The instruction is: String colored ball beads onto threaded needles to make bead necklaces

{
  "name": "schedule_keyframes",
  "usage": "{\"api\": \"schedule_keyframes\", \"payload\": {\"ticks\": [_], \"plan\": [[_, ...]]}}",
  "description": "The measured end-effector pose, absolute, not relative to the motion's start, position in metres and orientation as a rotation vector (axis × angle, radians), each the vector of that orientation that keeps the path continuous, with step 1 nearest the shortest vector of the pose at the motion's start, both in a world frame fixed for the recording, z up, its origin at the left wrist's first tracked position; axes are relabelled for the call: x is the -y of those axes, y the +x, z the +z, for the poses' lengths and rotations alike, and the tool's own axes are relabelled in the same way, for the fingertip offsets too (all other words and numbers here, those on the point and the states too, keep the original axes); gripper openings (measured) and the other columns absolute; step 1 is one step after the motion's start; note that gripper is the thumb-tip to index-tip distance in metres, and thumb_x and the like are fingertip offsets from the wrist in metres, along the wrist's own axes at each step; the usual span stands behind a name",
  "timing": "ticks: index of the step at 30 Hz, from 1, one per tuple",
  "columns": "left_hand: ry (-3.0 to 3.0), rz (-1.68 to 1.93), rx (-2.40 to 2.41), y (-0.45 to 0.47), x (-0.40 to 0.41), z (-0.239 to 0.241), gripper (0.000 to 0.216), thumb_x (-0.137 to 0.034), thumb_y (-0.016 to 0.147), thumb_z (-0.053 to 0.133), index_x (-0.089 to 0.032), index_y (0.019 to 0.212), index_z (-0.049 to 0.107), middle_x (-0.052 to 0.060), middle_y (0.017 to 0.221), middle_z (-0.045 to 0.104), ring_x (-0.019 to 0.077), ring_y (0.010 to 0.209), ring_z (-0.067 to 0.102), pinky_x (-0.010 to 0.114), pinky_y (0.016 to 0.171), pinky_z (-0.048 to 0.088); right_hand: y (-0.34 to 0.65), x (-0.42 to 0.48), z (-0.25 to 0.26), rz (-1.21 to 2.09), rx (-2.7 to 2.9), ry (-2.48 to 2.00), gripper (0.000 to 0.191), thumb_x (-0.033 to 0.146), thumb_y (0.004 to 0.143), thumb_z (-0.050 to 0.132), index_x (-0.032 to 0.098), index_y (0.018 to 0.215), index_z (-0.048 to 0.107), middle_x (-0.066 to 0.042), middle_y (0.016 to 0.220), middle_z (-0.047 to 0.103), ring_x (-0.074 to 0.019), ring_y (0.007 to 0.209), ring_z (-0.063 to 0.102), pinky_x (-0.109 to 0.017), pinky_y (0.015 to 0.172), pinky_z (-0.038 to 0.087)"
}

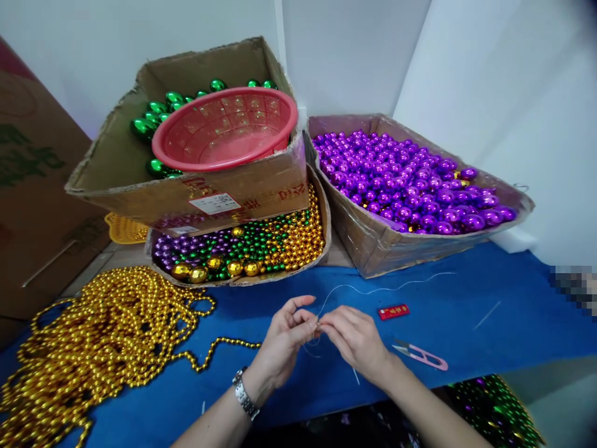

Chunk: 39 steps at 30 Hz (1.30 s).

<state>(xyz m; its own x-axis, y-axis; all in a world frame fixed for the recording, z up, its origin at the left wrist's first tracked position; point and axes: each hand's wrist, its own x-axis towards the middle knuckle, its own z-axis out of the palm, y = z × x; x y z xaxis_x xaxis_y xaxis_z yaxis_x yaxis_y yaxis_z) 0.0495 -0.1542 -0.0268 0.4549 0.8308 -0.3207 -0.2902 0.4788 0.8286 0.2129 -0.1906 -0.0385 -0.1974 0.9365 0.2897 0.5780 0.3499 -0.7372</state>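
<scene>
My left hand (pixel 290 339), with a metal watch (pixel 245 393) at its wrist, pinches a thin clear thread (pixel 354 289) between thumb and fingers. Fingertip to fingertip with it, my right hand (pixel 357 339) pinches the same thread. Small loops of it hang below the fingers, while a long free end curves away to the right over the blue cloth (pixel 298 398). Whether a bead sits between the fingertips is too small to tell. Right of my hands lie pink-handled thread snips (pixel 422 356) and a small red packet (pixel 393 312).
A heap of gold bead strands (pixel 121 323) covers the left side. Behind stand a carton of purple beads (pixel 401 180), a carton of mixed beads (pixel 242 252), and an upper carton (pixel 186 199) holding green beads and a red basket (pixel 224 134). A hand (pixel 578 289) shows at far right.
</scene>
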Motion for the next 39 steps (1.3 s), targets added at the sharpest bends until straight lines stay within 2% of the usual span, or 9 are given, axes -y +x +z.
{"api": "schedule_keyframes", "payload": {"ticks": [5, 8, 12, 15, 19, 24, 30, 34, 39], "plan": [[1.105, 0.670, -0.914, 0.044, 0.153, -0.023, 0.024, -0.036, 0.082, 0.060, -0.014, 0.092, 0.060, 0.000, 0.070, 0.056, 0.0070, 0.051, 0.045, 0.020, 0.050, 0.036, 0.214, 0.188, -0.038, 0.692, 1.747, -1.388, 0.022, 0.033, 0.093, 0.044, 0.021, 0.082, 0.059, -0.005, 0.078, 0.063, -0.0179, 0.075, 0.058, -0.031, 0.073, 0.043], [1.395, 0.689, -1.019, 0.037, 0.148, -0.022, 0.024, -0.037, 0.079, 0.062, -0.013, 0.077, 0.062, 0.001, 0.066, 0.056, 0.0100, 0.059, 0.047, 0.020, 0.054, 0.037, 0.216, 0.187, -0.034, 0.817, 1.645, -1.359, 0.023, 0.032, 0.099, 0.032, 0.021, 0.087, 0.048, -0.002, 0.078, 0.065, -0.0128, 0.064, 0.060, -0.024, 0.059, 0.047], [1.602, 0.733, -1.125, 0.031, 0.144, -0.023, 0.025, -0.038, 0.082, 0.058, -0.013, 0.077, 0.062, 0.001, 0.066, 0.058, 0.0120, 0.061, 0.048, 0.022, 0.056, 0.037, 0.212, 0.191, -0.030, 0.859, 1.609, -1.304, 0.026, 0.026, 0.101, 0.016, 0.021, 0.097, 0.041, -0.004, 0.087, 0.067, -0.0100, 0.063, 0.062, -0.021, 0.055, 0.050], [1.659, 0.761, -1.139, 0.031, 0.145, -0.024, 0.025, -0.037, 0.084, 0.055, -0.014, 0.080, 0.064, 0.002, 0.068, 0.060, 0.0127, 0.061, 0.049, 0.023, 0.056, 0.037, 0.207, 0.194, -0.032, 0.768, 1.692, -1.282, 0.021, 0.023, 0.100, 0.024, 0.021, 0.098, 0.045, -0.007, 0.101, 0.066, -0.0127, 0.083, 0.064, -0.025, 0.069, 0.052], [1.616, 0.764, -1.066, 0.032, 0.147, -0.020, 0.022, -0.034, 0.082, 0.058, -0.014, 0.081, 0.067, 0.005, 0.078, 0.063, 0.0151, 0.070, 0.054, 0.024, 0.065, 0.041, 0.202, 0.192, -0.040, 0.568, 1.925, -1.229, 0.011, 0.021, 0.093, 0.045, 0.022, 0.093, 0.057, -0.008, 0.119, 0.061, -0.0221, 0.106, 0.057, -0.039, 0.090, 0.043], [1.234, 0.696, -0.942, 0.033, 0.148, -0.014, 0.021, -0.033, 0.080, 0.062, -0.013, 0.080, 0.067, 0.002, 0.072, 0.060, 0.0102, 0.063, 0.046, 0.020, 0.058, 0.036, 0.204, 0.186, -0.042, 0.401, 2.134, -1.228, 0.016, 0.019, 0.092, 0.046, 0.021, 0.101, 0.059, -0.011, 0.115, 0.059, -0.0260, 0.100, 0.056, -0.043, 0.082, 0.044], [1.131, 0.633, -0.890, 0.031, 0.144, -0.019, 0.027, -0.035, 0.076, 0.067, -0.009, 0.068, 0.063, -0.002, 0.058, 0.049, 0.0065, 0.053, 0.032, 0.020, 0.049, 0.023, 0.207, 0.188, -0.037, 0.419, 2.242, -1.193, 0.012, 0.023, 0.090, 0.048, 0.022, 0.098, 0.058, -0.007, 0.106, 0.051, -0.0160, 0.081, 0.055, -0.028, 0.068, 0.047], [1.158, 0.680, -0.909, 0.030, 0.145, -0.019, 0.025, -0.034, 0.078, 0.064, -0.011, 0.072, 0.061, -0.001, 0.063, 0.051, 0.0075, 0.056, 0.034, 0.020, 0.052, 0.026, 0.208, 0.192, -0.039, 0.425, 2.078, -1.310, 0.014, 0.023, 0.093, 0.042, 0.021, 0.094, 0.056, -0.008, 0.107, 0.045, -0.0161, 0.086, 0.054, -0.029, 0.073, 0.047], [1.288, 0.659, -0.896, 0.029, 0.146, -0.018, 0.025, -0.035, 0.082, 0.060, -0.011, 0.076, 0.061, 0.000, 0.070, 0.053, 0.0093, 0.064, 0.040, 0.021, 0.059, 0.032, 0.211, 0.189, -0.036, 0.505, 1.962, -1.383, 0.015, 0.020, 0.095, 0.040, 0.022, 0.090, 0.054, -0.004, 0.091, 0.051, -0.0147, 0.084, 0.056, -0.026, 0.077, 0.046]]}}
